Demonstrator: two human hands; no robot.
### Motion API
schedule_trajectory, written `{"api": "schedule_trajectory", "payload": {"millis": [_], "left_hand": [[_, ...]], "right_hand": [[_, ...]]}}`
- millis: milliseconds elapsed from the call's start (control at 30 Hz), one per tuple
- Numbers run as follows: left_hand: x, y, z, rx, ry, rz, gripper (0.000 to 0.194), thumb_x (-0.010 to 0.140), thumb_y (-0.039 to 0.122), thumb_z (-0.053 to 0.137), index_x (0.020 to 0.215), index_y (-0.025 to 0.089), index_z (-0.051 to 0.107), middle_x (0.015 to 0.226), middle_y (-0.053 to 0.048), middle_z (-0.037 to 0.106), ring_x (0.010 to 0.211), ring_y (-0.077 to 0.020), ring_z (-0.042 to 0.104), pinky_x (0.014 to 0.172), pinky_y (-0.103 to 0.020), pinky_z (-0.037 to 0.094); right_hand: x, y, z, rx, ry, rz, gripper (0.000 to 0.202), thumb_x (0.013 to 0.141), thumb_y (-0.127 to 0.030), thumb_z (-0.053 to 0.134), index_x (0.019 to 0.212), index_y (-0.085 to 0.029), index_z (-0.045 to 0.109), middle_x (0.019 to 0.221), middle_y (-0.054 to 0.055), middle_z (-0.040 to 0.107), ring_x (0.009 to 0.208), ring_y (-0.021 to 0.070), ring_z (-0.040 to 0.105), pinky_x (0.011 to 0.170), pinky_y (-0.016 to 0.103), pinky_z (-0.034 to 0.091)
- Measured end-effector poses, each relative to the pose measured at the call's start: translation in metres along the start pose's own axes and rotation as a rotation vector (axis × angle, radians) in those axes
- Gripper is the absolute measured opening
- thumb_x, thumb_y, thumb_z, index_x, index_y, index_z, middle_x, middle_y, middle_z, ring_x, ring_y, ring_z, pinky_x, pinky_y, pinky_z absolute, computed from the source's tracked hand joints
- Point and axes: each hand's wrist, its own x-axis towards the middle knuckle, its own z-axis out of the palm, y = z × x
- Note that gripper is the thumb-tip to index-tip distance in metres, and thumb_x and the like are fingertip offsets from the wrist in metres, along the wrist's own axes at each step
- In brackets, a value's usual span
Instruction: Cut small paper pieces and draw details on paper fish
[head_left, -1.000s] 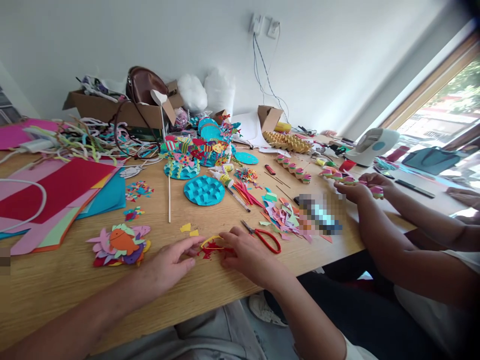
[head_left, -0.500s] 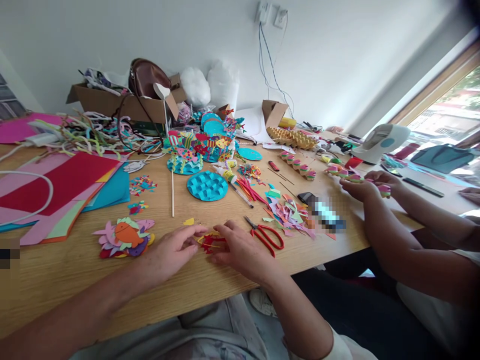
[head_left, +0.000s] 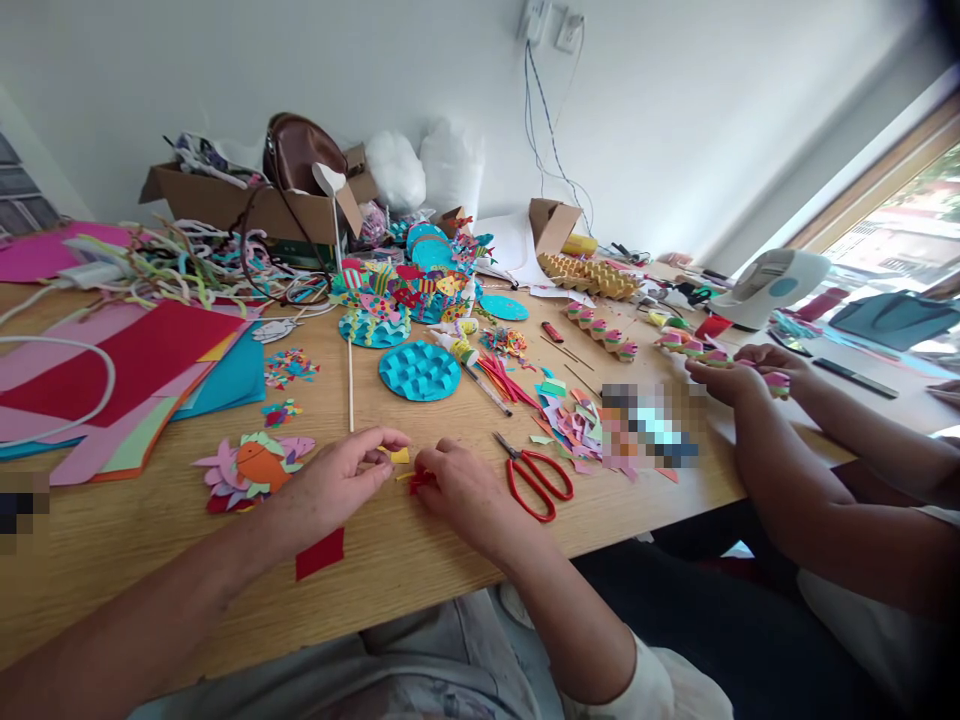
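My left hand [head_left: 358, 475] hovers low over the table with thumb and fingers apart, holding nothing. A small yellow paper scrap [head_left: 400, 456] lies just beyond its fingertips. My right hand [head_left: 466, 492] is bent down on the table, its fingers closed around red paper scraps [head_left: 421, 482], partly hidden beneath them; a thin yellow strip pokes out. Red-handled scissors [head_left: 534, 478] lie right of that hand, blades partly open. Left of my left wrist is a pile of paper fish [head_left: 259, 462], an orange one on top. A dark red paper piece [head_left: 321, 553] rests beside my left forearm.
Blue round bases [head_left: 420, 371], glue bottles [head_left: 456, 346] and a pen [head_left: 487, 390] lie ahead. Colored paper sheets [head_left: 127, 380] spread at left. Paper offcuts [head_left: 574, 425] sit beyond the scissors. At right, another person's hands [head_left: 739, 370] hold a painted egg-carton strip.
My hands have moved apart slightly. The right fingers have drawn in over the red scraps, which now cover less table. The dark red piece by my left forearm has come into view.
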Motion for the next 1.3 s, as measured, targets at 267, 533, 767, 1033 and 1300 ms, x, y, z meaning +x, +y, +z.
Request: {"api": "schedule_trajectory", "payload": {"millis": [267, 533, 767, 1033, 1300], "left_hand": [[0.004, -0.003, -0.001, 0.011, 0.027, 0.023, 0.028, 0.075, 0.031, 0.048, 0.097, 0.02, 0.062, 0.088, -0.004, 0.068, 0.086, -0.0199, 0.064, 0.076, -0.03, 0.051], [0.005, -0.016, -0.001, -0.063, 0.167, 0.044, 0.021, 0.077, 0.031, 0.046, 0.086, 0.019, 0.061, 0.08, -0.002, 0.066, 0.079, -0.0174, 0.064, 0.075, -0.03, 0.051], [0.004, -0.008, -0.001, -0.111, 0.254, 0.025, 0.018, 0.07, 0.031, 0.048, 0.074, 0.019, 0.061, 0.069, 0.0, 0.065, 0.067, -0.0156, 0.062, 0.066, -0.028, 0.052], [-0.001, -0.007, 0.0, -0.072, 0.231, 0.08, 0.019, 0.071, 0.031, 0.046, 0.073, 0.019, 0.061, 0.066, -0.001, 0.064, 0.064, -0.0152, 0.06, 0.063, -0.027, 0.051], [-0.001, -0.014, 0.001, 0.03, 0.185, 0.105, 0.021, 0.077, 0.029, 0.042, 0.076, 0.019, 0.061, 0.068, 0.0, 0.063, 0.067, -0.0155, 0.061, 0.065, -0.025, 0.05]], "right_hand": [[0.003, -0.002, 0.006, -0.076, -0.032, -0.057, 0.02, 0.084, -0.012, 0.047, 0.089, -0.015, 0.066, 0.086, 0.01, 0.068, 0.076, 0.0188, 0.063, 0.061, 0.024, 0.039], [0.0, -0.003, 0.007, -0.04, -0.013, -0.037, 0.019, 0.084, -0.014, 0.048, 0.085, -0.013, 0.067, 0.085, 0.012, 0.069, 0.077, 0.018, 0.064, 0.064, 0.024, 0.042], [-0.007, 0.03, -0.007, 0.963, 0.047, 0.152, 0.009, 0.076, -0.021, 0.056, 0.068, -0.016, 0.056, 0.052, -0.006, 0.051, 0.045, 0.0072, 0.05, 0.047, 0.018, 0.042], [-0.012, 0.041, -0.02, 0.972, -0.106, 0.106, 0.008, 0.073, -0.02, 0.057, 0.067, -0.016, 0.054, 0.051, -0.006, 0.052, 0.044, 0.0078, 0.051, 0.044, 0.019, 0.043], [-0.007, 0.012, -0.002, 0.172, -0.091, -0.024, 0.012, 0.075, -0.011, 0.054, 0.07, -0.016, 0.064, 0.069, 0.002, 0.063, 0.066, 0.0126, 0.057, 0.058, 0.021, 0.038]]}}
